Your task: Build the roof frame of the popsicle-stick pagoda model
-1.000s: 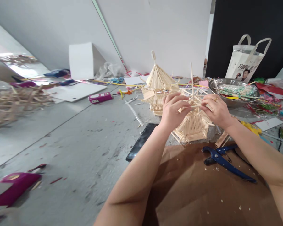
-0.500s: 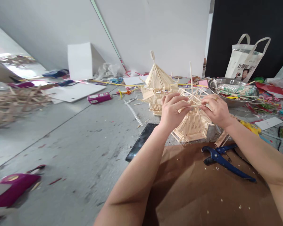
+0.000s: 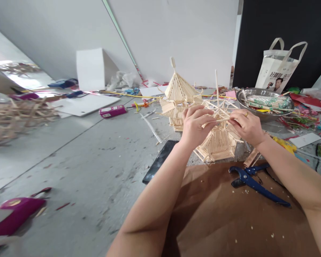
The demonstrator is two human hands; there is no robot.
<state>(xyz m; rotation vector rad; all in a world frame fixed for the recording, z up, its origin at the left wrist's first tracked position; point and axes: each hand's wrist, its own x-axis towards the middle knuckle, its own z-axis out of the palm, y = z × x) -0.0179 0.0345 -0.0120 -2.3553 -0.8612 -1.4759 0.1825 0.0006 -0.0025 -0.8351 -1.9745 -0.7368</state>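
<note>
Near the middle of the view, just past the far edge of the brown paper sheet (image 3: 230, 214), a small stick model (image 3: 218, 142) stands on the grey floor (image 3: 82, 157), and both hands work at its top. The left hand (image 3: 195, 126) sits at the model's 9 o'clock, the right hand (image 3: 247, 125) at its 3 o'clock. Each has thumb and fingertips pinched shut on an end of one thin stick (image 3: 216, 121), held roughly level across the open framework of crossed sticks at the crown.

The likely trouble is pressure: a push too hard on that stick could snap it or knock the loose-looking spokes out of line, and a nudge from either wrist could tip the model off its base. If glue is wet there, which cannot be told, fingers could stick or drag pieces away.

The model is pale bare wood, built of close-set upright sticks forming angled walls, with a single tall stick rising from its centre. A taller finished tower (image 3: 178, 94) stands at its 11 o'clock, blue cutters (image 3: 253, 180) at 5 o'clock, a dark phone (image 3: 160, 160) at 8 o'clock.
</note>
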